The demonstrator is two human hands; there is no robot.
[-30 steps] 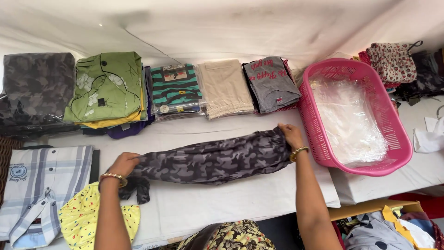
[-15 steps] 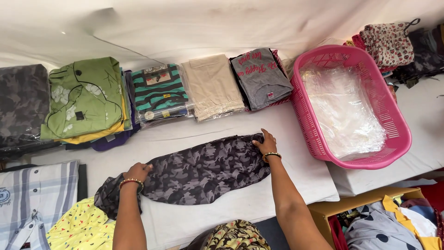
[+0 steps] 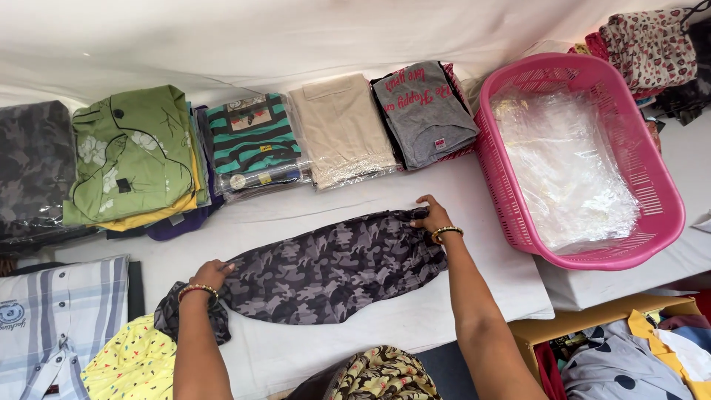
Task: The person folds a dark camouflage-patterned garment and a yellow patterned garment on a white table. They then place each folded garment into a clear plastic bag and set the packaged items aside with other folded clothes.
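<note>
A dark grey camouflage garment (image 3: 333, 267) lies stretched across the white-covered table (image 3: 415, 326). My left hand (image 3: 211, 274) rests flat on its left end, where the cloth bunches under my wrist. My right hand (image 3: 431, 217) presses on the garment's upper right edge, fingers curled over the fabric. Both wrists wear beaded bangles.
Behind the garment sits a row of folded clothes: green shirts (image 3: 133, 155), a striped packaged shirt (image 3: 252, 141), beige cloth (image 3: 341, 130), a grey shirt (image 3: 422, 111). A pink basket (image 3: 503, 185) with clear plastic bags stands right. A yellow patterned garment (image 3: 126, 363) and striped shirt (image 3: 44, 326) lie left.
The garment has been pushed together and is shorter and wider. My right hand moved left and nearer my left hand; the view shifted slightly.
</note>
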